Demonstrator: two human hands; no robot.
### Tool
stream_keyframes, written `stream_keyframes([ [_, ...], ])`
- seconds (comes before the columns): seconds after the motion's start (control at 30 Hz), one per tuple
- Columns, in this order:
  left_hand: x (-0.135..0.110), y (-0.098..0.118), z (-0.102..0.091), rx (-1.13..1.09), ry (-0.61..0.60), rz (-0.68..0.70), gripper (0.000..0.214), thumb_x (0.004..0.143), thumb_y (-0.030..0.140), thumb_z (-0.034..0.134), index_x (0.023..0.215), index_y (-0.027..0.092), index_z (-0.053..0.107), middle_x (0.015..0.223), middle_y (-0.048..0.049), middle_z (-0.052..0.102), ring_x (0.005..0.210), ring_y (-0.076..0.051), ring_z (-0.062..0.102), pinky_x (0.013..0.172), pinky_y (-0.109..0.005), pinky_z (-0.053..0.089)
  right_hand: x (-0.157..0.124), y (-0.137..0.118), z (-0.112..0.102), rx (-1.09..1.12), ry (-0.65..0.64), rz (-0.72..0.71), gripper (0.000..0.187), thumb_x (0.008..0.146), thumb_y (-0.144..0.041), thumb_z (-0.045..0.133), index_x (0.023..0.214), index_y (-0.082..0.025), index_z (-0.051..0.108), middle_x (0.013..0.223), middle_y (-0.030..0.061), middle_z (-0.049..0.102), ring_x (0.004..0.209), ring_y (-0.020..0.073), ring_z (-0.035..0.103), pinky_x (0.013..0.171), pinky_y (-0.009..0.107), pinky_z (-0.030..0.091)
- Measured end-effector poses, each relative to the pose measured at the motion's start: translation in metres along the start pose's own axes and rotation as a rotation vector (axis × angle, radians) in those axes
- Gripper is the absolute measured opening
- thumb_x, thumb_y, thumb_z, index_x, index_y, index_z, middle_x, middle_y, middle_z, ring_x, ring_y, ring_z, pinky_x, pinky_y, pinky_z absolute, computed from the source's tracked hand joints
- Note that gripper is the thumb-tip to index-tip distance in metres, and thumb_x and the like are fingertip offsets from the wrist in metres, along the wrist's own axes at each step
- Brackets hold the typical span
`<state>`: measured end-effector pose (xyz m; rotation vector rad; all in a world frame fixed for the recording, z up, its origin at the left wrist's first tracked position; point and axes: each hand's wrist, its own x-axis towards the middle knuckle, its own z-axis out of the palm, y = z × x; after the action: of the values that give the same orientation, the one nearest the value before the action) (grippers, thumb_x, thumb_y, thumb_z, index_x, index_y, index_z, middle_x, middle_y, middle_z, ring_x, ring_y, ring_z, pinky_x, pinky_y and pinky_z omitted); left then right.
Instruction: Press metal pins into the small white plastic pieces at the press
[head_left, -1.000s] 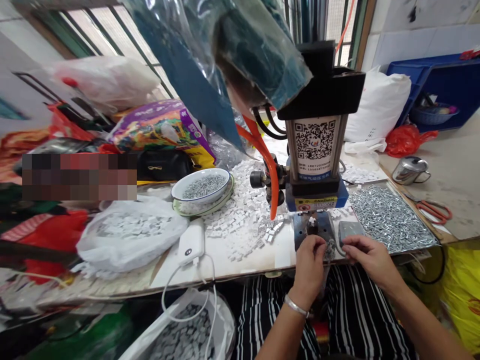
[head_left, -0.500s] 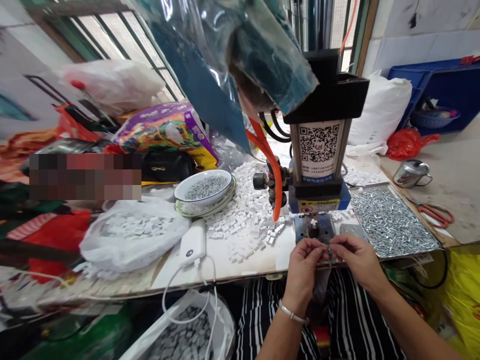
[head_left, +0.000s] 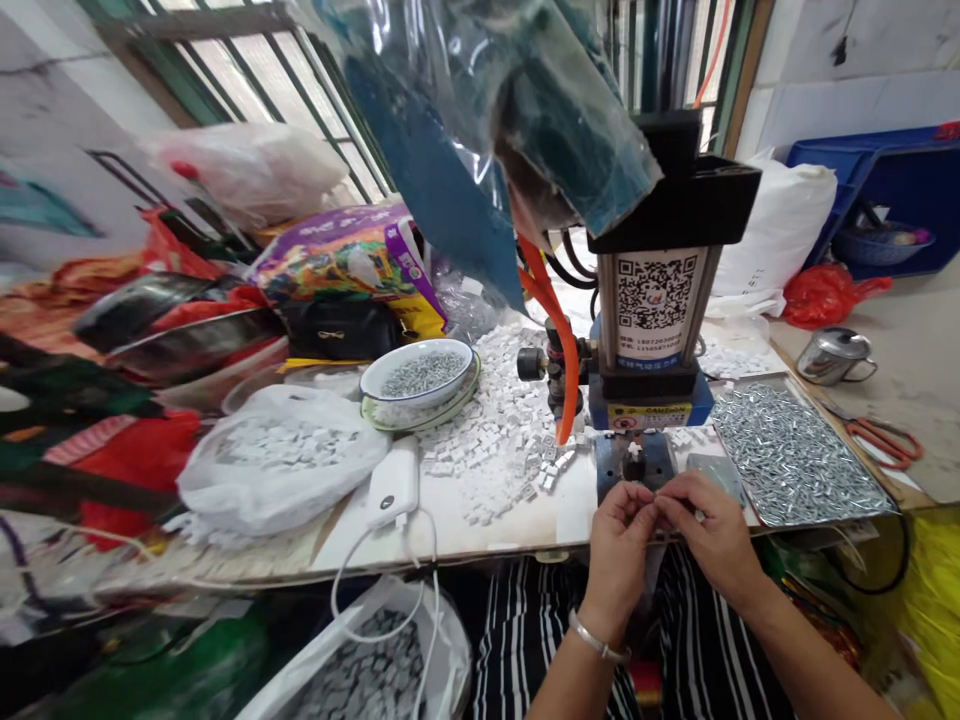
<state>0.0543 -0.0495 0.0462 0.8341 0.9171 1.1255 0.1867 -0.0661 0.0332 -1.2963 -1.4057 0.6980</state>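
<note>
In front of the pneumatic press (head_left: 651, 385) my left hand (head_left: 621, 528) and my right hand (head_left: 703, 520) meet at the table's front edge. Both are closed, with thumbs and forefingers pinched together at the tips. What the fingertips hold is too small and covered to name. A small pale bit (head_left: 700, 515) shows at the fingers of my right hand. Just behind the hands, a black die post (head_left: 634, 463) stands on the press's steel base, with a small white piece on top.
Right of the press lies a tray of metal pins (head_left: 802, 455), then scissors (head_left: 881, 440) and a steel mug (head_left: 834, 355). Leftward spread small white plastic pieces (head_left: 487, 430), a power bank (head_left: 394, 480), a bowl of pins (head_left: 420, 375) and a plastic bag (head_left: 277, 450). Below hangs an open sack (head_left: 375, 660).
The view has shifted slightly, moving the scene rightward. My hands have drawn closer together, and the small part seen hanging below the fingertips is now covered.
</note>
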Motion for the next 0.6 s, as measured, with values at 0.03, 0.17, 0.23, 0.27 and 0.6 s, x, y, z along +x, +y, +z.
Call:
stream_keyframes([
  [0.03, -0.001, -0.001, 0.000, 0.013, -0.012, 0.009, 0.017, 0.075, 0.023, 0.076, 0.080, 0.017, 0.061, 0.070, 0.0027, 0.065, 0.067, -0.011, 0.061, 0.066, -0.021, 0.048, -0.001, 0.001, 0.000, 0.013, -0.015, -0.010, 0.021, 0.095, -0.041, 0.062, 0.090, -0.025, 0.073, 0.090, 0.0055, 0.068, 0.086, 0.0211, 0.064, 0.076, 0.033, 0.053],
  [0.17, -0.004, -0.003, -0.005, 0.038, -0.149, -0.017, 0.022, 0.083, 0.030, 0.068, 0.097, 0.022, 0.054, 0.071, 0.0033, 0.066, 0.065, -0.014, 0.063, 0.067, -0.026, 0.050, -0.001, 0.005, -0.006, 0.059, -0.106, -0.001, 0.022, 0.095, -0.042, 0.061, 0.091, -0.025, 0.074, 0.091, 0.0056, 0.068, 0.087, 0.0210, 0.064, 0.078, 0.033, 0.052],
  [0.23, 0.001, -0.002, -0.013, 0.163, -0.200, -0.006, 0.019, 0.088, 0.032, 0.062, 0.102, 0.023, 0.053, 0.070, 0.0031, 0.066, 0.063, -0.016, 0.063, 0.066, -0.027, 0.051, -0.001, 0.007, -0.011, 0.050, -0.142, 0.012, 0.025, 0.096, -0.042, 0.060, 0.082, -0.023, 0.070, 0.084, 0.0045, 0.066, 0.081, 0.0202, 0.061, 0.075, 0.032, 0.050],
  [0.27, 0.007, 0.000, -0.019, 0.277, -0.183, 0.030, 0.014, 0.091, 0.032, 0.057, 0.102, 0.023, 0.054, 0.070, 0.0026, 0.065, 0.063, -0.016, 0.063, 0.066, -0.028, 0.051, -0.001, 0.008, -0.013, 0.036, -0.140, 0.019, 0.027, 0.096, -0.042, 0.060, 0.079, -0.023, 0.069, 0.082, 0.0040, 0.065, 0.080, 0.0199, 0.060, 0.074, 0.032, 0.049],
  [0.6, 0.098, 0.028, -0.060, 1.255, 0.287, 0.368, 0.020, 0.082, 0.004, 0.056, 0.078, 0.020, 0.067, 0.087, -0.0089, 0.065, 0.094, -0.027, 0.061, 0.090, -0.041, 0.043, -0.006, 0.010, -0.018, -0.023, -0.075, 0.040, 0.026, 0.095, -0.045, 0.060, 0.082, -0.024, 0.069, 0.080, 0.0025, 0.066, 0.077, 0.0197, 0.060, 0.071, 0.030, 0.047],
])
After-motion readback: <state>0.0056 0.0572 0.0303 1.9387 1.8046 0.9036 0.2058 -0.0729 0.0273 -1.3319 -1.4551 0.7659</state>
